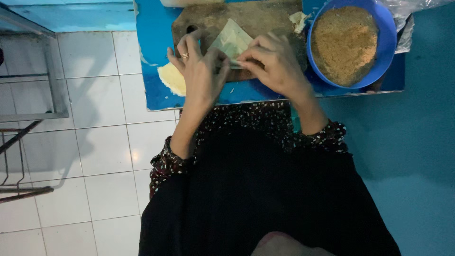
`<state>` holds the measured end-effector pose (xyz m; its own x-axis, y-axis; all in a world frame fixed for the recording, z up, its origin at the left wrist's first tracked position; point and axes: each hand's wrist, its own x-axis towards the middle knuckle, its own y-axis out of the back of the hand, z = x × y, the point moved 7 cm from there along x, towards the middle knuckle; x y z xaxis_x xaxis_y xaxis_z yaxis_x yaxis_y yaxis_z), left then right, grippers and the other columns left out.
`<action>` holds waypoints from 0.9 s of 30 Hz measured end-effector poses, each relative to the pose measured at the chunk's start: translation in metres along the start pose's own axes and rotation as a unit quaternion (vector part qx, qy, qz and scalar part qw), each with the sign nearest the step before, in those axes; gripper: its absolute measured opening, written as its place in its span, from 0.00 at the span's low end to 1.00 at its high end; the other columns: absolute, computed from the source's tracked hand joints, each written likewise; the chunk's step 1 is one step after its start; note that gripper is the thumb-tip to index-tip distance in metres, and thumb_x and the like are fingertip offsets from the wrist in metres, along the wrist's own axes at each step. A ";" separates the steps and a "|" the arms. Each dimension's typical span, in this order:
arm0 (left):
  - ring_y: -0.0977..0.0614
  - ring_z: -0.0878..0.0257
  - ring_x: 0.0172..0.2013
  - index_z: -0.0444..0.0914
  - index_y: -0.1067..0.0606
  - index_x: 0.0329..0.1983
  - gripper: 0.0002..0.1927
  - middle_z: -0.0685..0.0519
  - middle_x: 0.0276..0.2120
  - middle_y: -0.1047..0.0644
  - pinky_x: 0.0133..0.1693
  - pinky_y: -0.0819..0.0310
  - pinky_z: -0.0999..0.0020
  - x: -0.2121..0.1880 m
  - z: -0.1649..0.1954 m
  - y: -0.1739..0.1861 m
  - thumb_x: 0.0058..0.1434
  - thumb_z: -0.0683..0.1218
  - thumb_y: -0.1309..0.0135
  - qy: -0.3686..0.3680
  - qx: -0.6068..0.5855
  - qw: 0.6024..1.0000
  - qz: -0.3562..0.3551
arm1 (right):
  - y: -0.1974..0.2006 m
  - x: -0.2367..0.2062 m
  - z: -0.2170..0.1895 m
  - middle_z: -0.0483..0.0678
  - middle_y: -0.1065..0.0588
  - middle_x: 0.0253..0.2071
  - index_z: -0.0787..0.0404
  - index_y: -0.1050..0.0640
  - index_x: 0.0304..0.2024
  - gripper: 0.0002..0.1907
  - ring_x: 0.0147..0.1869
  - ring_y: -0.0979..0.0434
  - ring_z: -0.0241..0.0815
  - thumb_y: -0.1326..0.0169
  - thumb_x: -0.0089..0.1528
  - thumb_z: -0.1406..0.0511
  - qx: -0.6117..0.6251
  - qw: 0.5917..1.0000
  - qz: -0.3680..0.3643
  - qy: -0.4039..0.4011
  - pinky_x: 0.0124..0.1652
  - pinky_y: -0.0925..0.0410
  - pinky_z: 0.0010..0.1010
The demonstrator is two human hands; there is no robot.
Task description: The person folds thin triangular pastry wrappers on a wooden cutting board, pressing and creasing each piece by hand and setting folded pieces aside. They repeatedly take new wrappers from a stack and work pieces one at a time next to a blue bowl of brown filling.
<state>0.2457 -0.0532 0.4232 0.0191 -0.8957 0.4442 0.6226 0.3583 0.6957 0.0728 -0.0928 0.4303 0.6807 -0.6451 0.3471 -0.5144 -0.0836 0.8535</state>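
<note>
mid-fold on pale pastry sheet (231, 40) over wooden board (246, 21): left hand (201, 71) and right hand (277, 64) fingers pinching its edges; likely next needs a firm crease.

Dim, bluish indoor light w/ soft shadows on floor tiles (95, 142), slight blur.

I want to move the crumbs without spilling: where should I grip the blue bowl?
Grip the blue bowl by its rim at the near right, coming from the right. The breadcrumbs fill it high, so keep it level. The left side is crowded by the right hand and the cutting board.
</note>
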 end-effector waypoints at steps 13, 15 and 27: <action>0.38 0.43 0.67 0.41 0.21 0.39 0.06 0.44 0.66 0.37 0.68 0.60 0.29 -0.002 0.008 0.008 0.62 0.45 0.34 -0.041 0.000 0.999 0.024 | -0.007 -0.001 0.013 0.36 0.24 0.41 0.55 0.19 0.45 0.07 0.45 0.25 0.32 0.41 0.67 0.61 0.163 0.966 0.048 -0.197 0.48 0.35 0.32; 0.38 0.42 0.67 0.40 0.21 0.41 0.06 0.45 0.66 0.37 0.69 0.59 0.30 0.000 0.005 0.002 0.64 0.45 0.35 -0.014 -0.004 1.000 0.013 | 0.005 0.000 -0.016 0.44 0.22 0.45 0.58 0.17 0.46 0.04 0.51 0.25 0.40 0.38 0.70 0.65 -0.002 0.996 0.092 0.017 0.51 0.38 0.38; 0.37 0.42 0.66 0.41 0.20 0.40 0.06 0.42 0.66 0.36 0.67 0.60 0.27 0.004 0.006 0.003 0.64 0.46 0.36 -0.039 0.003 0.999 0.018 | -0.005 0.001 0.015 0.40 0.28 0.40 0.54 0.20 0.48 0.10 0.44 0.26 0.35 0.38 0.68 0.58 0.161 0.970 0.033 -0.178 0.45 0.35 0.33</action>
<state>0.2428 -0.0537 0.4310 -0.0200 -0.8591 0.5114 0.6177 0.3915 0.6820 0.0680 -0.1040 0.4207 0.4477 -0.8733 0.1922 -0.7257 -0.2293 0.6487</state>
